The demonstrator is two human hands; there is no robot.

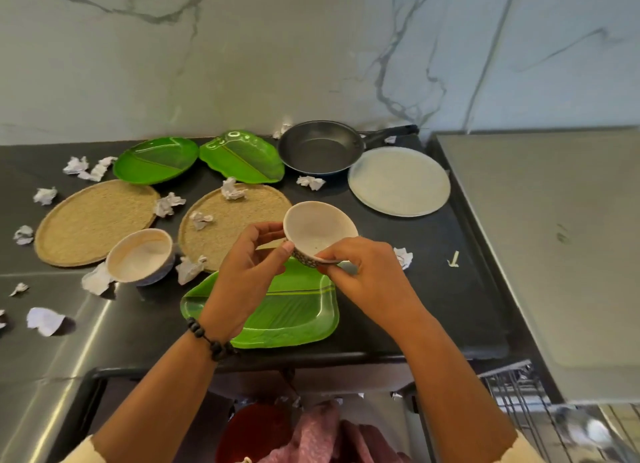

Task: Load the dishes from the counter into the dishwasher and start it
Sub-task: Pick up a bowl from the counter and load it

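Observation:
A small cream bowl [317, 229] with a patterned outside is lifted above the counter, tilted toward me. My left hand [247, 272] pinches its left rim and my right hand [367, 275] grips its near right edge. Under the hands lies a green leaf-shaped plate [294, 313]. A second cream bowl [140, 256] stands on the counter to the left. Two more green leaf plates [156, 161] [242, 158] lie at the back, beside a black frying pan [320, 149] and a round pale plate [398, 182]. A dishwasher rack [519, 393] shows at the lower right.
Two round woven mats [93, 220] [239, 217] lie on the dark counter [433, 272]. Several crumpled paper scraps [45, 320] are scattered around them. A grey surface [554, 237] rises on the right. A red bin [252, 431] stands below the counter edge.

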